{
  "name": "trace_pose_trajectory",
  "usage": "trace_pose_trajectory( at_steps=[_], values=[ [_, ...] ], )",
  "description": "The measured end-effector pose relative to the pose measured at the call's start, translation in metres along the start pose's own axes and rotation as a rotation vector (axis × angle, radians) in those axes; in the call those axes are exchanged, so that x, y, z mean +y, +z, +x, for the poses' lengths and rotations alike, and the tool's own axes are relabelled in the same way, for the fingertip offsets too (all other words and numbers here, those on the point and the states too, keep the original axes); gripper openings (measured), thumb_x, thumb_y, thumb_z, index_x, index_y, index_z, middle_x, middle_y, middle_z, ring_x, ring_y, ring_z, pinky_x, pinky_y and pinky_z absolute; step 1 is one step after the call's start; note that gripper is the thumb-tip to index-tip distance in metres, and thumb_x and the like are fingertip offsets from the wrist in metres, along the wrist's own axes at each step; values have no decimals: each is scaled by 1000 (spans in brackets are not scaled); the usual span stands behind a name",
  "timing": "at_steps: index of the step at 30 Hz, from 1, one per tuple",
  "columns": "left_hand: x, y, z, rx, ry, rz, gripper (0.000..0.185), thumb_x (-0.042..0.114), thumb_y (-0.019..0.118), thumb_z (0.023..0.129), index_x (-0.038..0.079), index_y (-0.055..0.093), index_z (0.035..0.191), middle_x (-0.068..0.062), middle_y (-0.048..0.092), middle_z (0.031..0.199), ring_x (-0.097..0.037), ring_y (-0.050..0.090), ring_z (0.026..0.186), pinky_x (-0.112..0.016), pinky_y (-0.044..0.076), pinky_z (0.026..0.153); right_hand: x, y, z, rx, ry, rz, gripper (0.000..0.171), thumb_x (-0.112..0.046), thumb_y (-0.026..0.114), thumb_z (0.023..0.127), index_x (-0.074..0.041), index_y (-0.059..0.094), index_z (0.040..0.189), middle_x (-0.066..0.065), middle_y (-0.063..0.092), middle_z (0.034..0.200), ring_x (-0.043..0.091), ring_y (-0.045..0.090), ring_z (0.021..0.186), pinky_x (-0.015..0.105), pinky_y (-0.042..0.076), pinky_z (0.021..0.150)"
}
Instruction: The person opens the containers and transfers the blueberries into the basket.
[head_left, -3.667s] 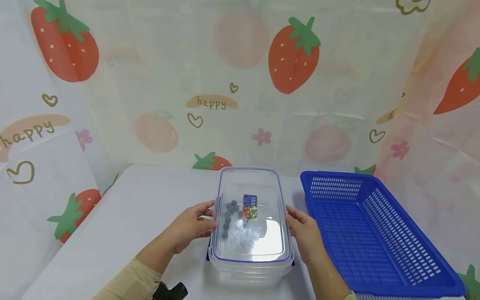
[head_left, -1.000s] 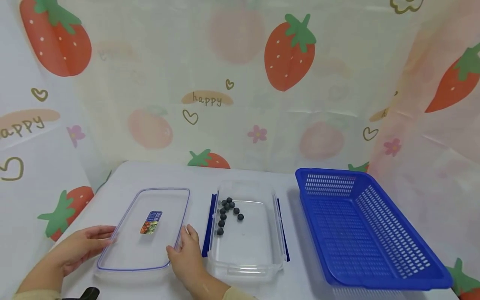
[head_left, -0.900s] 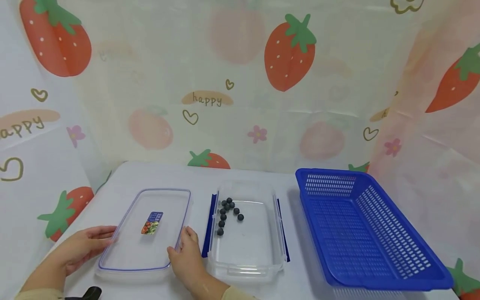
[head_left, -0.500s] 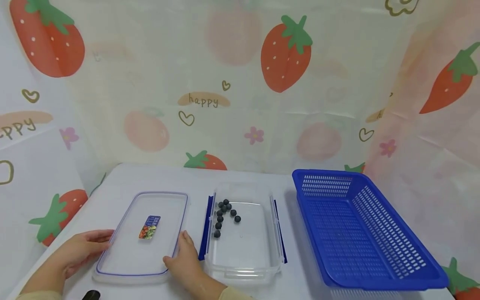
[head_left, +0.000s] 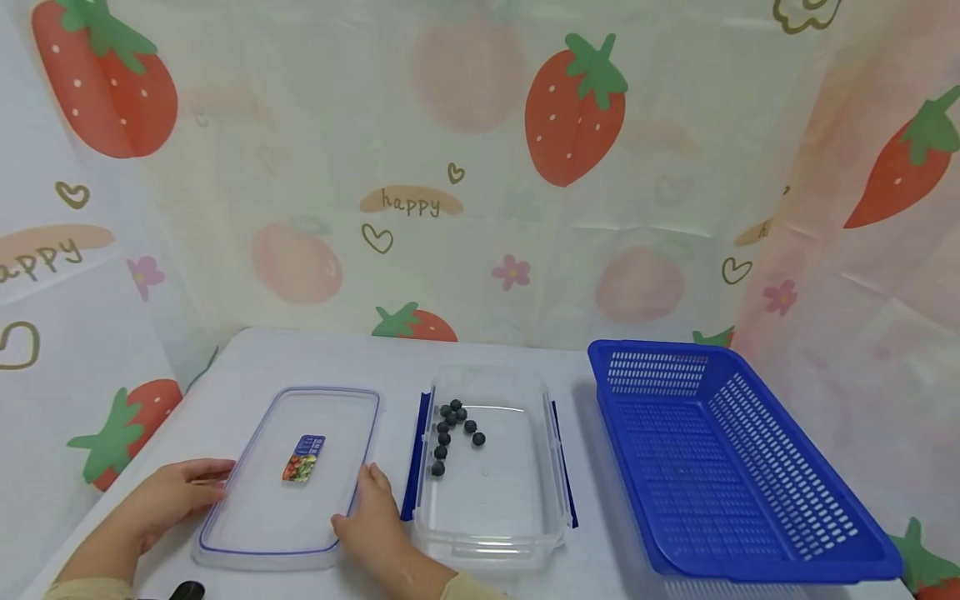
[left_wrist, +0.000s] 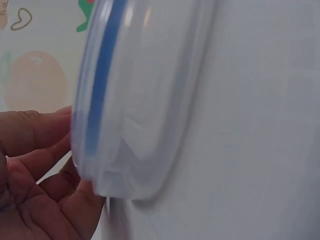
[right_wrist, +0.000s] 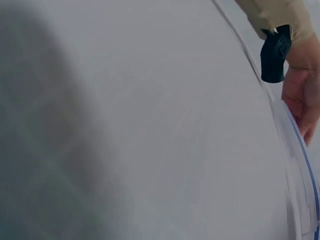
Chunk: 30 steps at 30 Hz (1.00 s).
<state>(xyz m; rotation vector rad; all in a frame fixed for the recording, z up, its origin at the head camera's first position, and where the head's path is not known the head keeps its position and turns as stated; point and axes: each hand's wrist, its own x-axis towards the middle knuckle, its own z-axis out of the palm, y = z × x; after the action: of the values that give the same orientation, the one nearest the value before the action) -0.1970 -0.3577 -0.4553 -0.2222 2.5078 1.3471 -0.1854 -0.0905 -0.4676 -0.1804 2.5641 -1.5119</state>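
Observation:
A clear plastic lid [head_left: 262, 508] with a blue seal and a fruit-and-vegetable sticker lies low over the table on the left. My left hand [head_left: 168, 504] grips its left edge. At the opposite edge my right hand [head_left: 375, 525] holds it, thumb toward the near corner. The left wrist view shows the lid's rim [left_wrist: 130, 120] up close, with left-hand fingers [left_wrist: 37, 132] against it. To the right stands an uncovered clear food container [head_left: 491, 533]; several blueberries [head_left: 452, 417] sit toward its left side. Right-hand fingers are hidden in the right wrist view.
A blue perforated basket [head_left: 750, 567] stands right of the container. Dark blue side latches [head_left: 416, 458] hang outward from the container. All of this is on a white table [head_left: 322, 350] before a strawberry-print cloth [head_left: 465, 167]. A black wrist device [right_wrist: 274, 55] shows on the left wrist.
The lid was over the container 3.7 seconds ago; both hands have carried it left and down, uncovering the blueberries. Over the last half second hands and lid barely shift.

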Motion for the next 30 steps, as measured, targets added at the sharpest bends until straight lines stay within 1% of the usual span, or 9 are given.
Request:
trace_pose_trajectory(
  at_steps=[4,10,14,18,20,23,26,28,30],
  values=[
    [0,1,0,2,-14,1,61,19,67,83,-8,42,131,-30,39,134,-45,37,122,-53,38,93,0,-2,-1,3,-13,-15,71,-7,71,74,7,37,135,20,32,142,33,32,130,41,28,105],
    [1,1,-2,-19,5,-12,64,24,66,83,-8,40,132,-30,37,135,-43,37,123,-51,38,94,-4,-5,-5,-15,6,7,74,-8,69,77,3,32,139,20,30,143,33,28,132,43,26,105],
    [0,1,-3,-31,13,-49,63,23,64,86,-10,38,132,-29,40,134,-33,48,116,-44,44,91,-5,-6,-6,-1,0,33,78,-8,69,77,1,26,142,18,29,144,32,27,133,43,25,106],
    [-1,1,-5,-37,23,-113,63,22,62,87,-12,35,133,-29,42,132,-22,54,108,-38,48,87,-5,-6,-5,12,-11,95,80,-11,68,80,-1,21,144,17,26,145,31,25,134,43,23,107],
    [-3,-1,-8,-44,40,-134,65,24,61,88,-12,32,134,-30,41,132,-16,56,106,-37,48,86,-7,-7,-5,19,-11,127,79,-14,66,82,-3,20,145,15,25,146,30,25,134,43,23,107],
    [-2,-5,-12,-43,49,-188,68,26,60,89,-9,28,137,-28,40,134,-1,55,99,-33,48,86,-11,-10,-6,31,-3,173,75,-20,64,85,-9,21,145,10,26,146,27,26,134,42,23,107],
    [2,-12,-17,-46,102,-260,63,24,58,90,-6,30,138,-16,50,128,5,55,96,-31,49,85,-20,-18,-7,47,-11,254,70,-20,63,86,-13,25,144,6,28,144,25,30,132,41,28,105],
    [8,-17,-19,-45,148,-320,50,20,57,91,4,40,135,-1,57,119,4,56,95,-29,50,83,-28,-25,-8,60,-24,358,65,-17,63,86,-15,30,142,6,31,142,25,32,131,40,31,104],
    [16,-21,-21,-51,199,-375,36,16,56,92,16,50,127,13,58,110,1,58,95,-26,50,81,-36,-34,-9,68,-28,476,59,-13,62,86,-18,35,139,6,33,141,27,36,128,39,35,100]
  ],
)
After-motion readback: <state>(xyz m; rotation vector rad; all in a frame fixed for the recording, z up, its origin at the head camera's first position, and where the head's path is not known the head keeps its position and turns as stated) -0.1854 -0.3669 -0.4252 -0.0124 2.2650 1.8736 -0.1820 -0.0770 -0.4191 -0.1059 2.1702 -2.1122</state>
